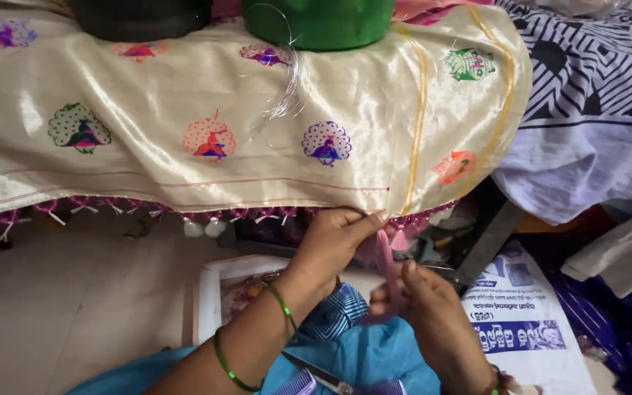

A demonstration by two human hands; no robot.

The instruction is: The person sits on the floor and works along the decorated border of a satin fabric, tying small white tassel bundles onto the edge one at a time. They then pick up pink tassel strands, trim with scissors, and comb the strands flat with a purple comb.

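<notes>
Up close, the lower border of a cream silk sari (257, 157) is pinched between the thumb and fingertips of the left hand (334, 241), just where a fringe of pink tassels (111, 205) runs along the hem. A bundle of pink threads (387, 263) hangs down from that pinched spot and is gripped by the closed fingers of the right hand (418, 300), which is held just below and to the right of the left one. Two thin green bangles (281, 306) are worn on the left forearm. A pair of scissors (323, 377) is laid on the blue cloth (360, 355) in the lap, under the wrists. The sari is patterned with peacock motifs in pink, green and purple and is draped over a raised surface, where it is weighted by a green container (320, 22) and a dark one (140, 18). Clear filament (287, 88) trails over the silk. A printed paper (521, 322) is seen at the right, beside black-and-white patterned fabric (594, 95).
</notes>
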